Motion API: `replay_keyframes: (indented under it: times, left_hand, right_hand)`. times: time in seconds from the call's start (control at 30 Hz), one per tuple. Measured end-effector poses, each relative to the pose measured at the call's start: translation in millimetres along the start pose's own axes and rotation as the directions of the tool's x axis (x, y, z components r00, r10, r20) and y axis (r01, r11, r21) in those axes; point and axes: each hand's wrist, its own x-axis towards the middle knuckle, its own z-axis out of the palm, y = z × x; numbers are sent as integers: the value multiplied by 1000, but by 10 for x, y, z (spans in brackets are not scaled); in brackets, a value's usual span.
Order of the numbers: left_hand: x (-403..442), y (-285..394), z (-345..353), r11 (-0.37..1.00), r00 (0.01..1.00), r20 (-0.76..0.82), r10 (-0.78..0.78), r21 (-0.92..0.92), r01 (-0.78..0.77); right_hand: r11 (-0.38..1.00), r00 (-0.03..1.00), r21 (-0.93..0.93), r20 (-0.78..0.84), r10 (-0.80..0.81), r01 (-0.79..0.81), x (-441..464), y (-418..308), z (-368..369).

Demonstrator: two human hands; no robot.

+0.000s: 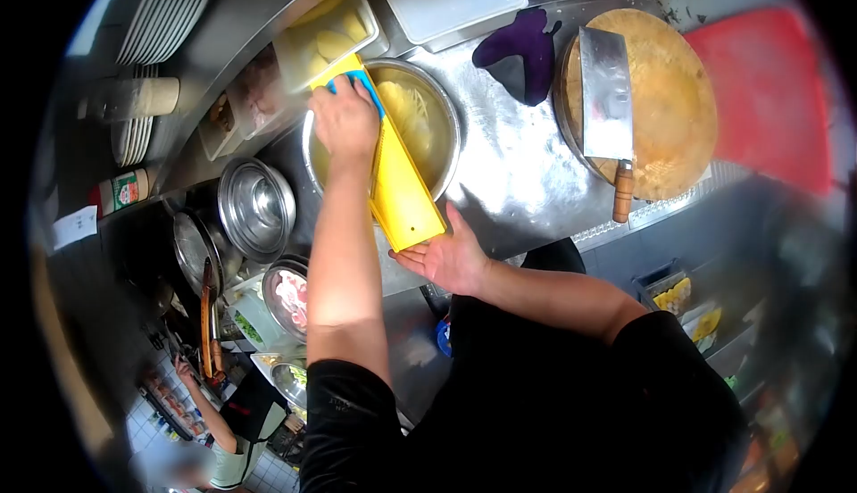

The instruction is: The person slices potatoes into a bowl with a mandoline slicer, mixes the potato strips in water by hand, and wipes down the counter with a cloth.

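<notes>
A yellow mandoline slicer (406,190) with a blue section (368,89) near its far end lies tilted across a steel bowl (450,127). Pale, thin shreds (406,109) lie inside that bowl. My left hand (348,123) is closed, knuckles up, over the slicer's blue section; whatever is under its palm is hidden. At the near end, my right hand (451,259) cradles the slicer, palm up, with the thumb along its right side and the fingers stretched beneath the edge.
Right of the bowl, a cleaver (607,96) rests on a round wooden chopping board (674,109), near a purple cloth (522,51) and a red board (768,91). Nested steel bowls (256,207) stand left. A co-worker's arm (210,413) shows lower left.
</notes>
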Motion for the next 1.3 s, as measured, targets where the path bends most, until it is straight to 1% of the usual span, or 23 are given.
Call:
replay_keyframes:
  times: [0.17, 0.27, 0.3, 0.37, 0.4, 0.43, 0.47, 0.5, 0.53, 0.57, 0.63, 0.77, 0.8, 0.83, 0.93, 0.97, 1.0, 1.03, 1.07, 1.13, 1.17, 1.23, 1.3]
  left_hand:
    - [-101, -278, -395, 967, 989, -70, -130, -228, 111]
    - [-495, -651, -663, 893, 964, -136, -228, -423, 152]
    - [-678, -764, -706, 849, 944, -164, -287, -499, 171]
    - [-1106, -989, -724, 672, 879, -57, -473, -668, 319]
    - [-1327, -1095, -737, 518, 820, 78, -567, -740, 428]
    - [-1552, -1170, -754, 341, 744, 221, -631, -782, 522]
    - [-1785, -1190, -774, 159, 709, 280, -647, -860, 485]
    - [-2017, -1174, -795, -29, 680, 339, -650, -905, 424]
    - [-2202, -1130, -831, -213, 660, 395, -639, -915, 342]
    - [-2350, -1064, -891, -248, 632, 417, -653, -907, 342]
    - [-2622, -899, -1001, -319, 571, 466, -676, -884, 343]
    - [-3054, -674, -1086, -508, 470, 560, -682, -825, 246]
    - [-3243, -696, -1050, -559, 525, 573, -629, -803, 206]
    - [-3341, -680, -1108, -565, 510, 581, -635, -799, 207]
    - [-3536, -526, -1241, -544, 412, 573, -708, -815, 200]
    - [-3718, -530, -1161, -555, 432, 572, -697, -812, 180]
    - [-3838, -499, -1143, -561, 392, 570, -722, -814, 150]
    - [-3925, -445, -1124, -564, 352, 566, -745, -817, 122]
    - [-4086, -416, -1036, -602, 338, 589, -735, -795, 76]
    - [-4254, -322, -1050, -631, 279, 615, -738, -775, 40]
    - [-4336, -285, -980, -646, 244, 625, -742, -763, -9]
    - [-4483, -236, -937, -720, 192, 701, -686, -692, -47]
    - [-4603, -143, -881, -725, 154, 709, -688, -680, -106]
  right_hand:
    - [990, 999, -130, -3, -50, 49, -45, 38, -6]
    - [988, 965, -111, -249, 78, -108, -179, 5, -41]
    - [958, 967, -247, -242, 82, -143, -239, 2, -91]
    - [836, 968, -509, -232, 98, -206, -383, -33, -204]
    - [712, 978, -679, -202, 49, -176, -499, -68, -48]
    - [421, 990, -905, -110, -85, -64, -545, -108, 140]
    - [60, 986, -997, 29, -167, 39, -541, -187, 349]
    - [-314, 964, -941, 192, -183, 127, -501, -272, 542]
    - [-467, 926, -877, 264, -271, 113, -392, -351, 733]
    - [-605, 872, -792, 352, -341, 82, -224, -431, 922]
    - [-911, 643, -383, 739, -200, 157, 200, -643, 1212]
    - [-994, 741, -55, 664, -104, -90, 969, -755, 1739]
    - [-990, 810, 1, 575, -114, -140, 1158, -753, 1803]
    - [-981, 871, 68, 476, -126, -179, 1324, -766, 1829]
    - [-972, 876, 90, 458, -153, -216, 1868, -1007, 1625]
    - [-958, 864, 158, 484, -136, -239, 2047, -1113, 1574]
    - [-930, 860, 308, 511, -18, -202, 2174, -1220, 1528]
    - [-931, 878, 292, 475, -56, -218, 2333, -1339, 1530]
    - [-862, 912, 480, 407, 55, -162, 2554, -1599, 1485]
    - [-889, 900, 401, 434, -28, -221, 2708, -1723, 1532]
    - [-853, 963, 485, 261, -68, -191, 2550, -1492, 1706]
    - [-811, 962, 558, 270, -24, -177, 2657, -1686, 1669]
    - [-829, 929, 492, 361, -82, -264, 2361, -1296, 1772]
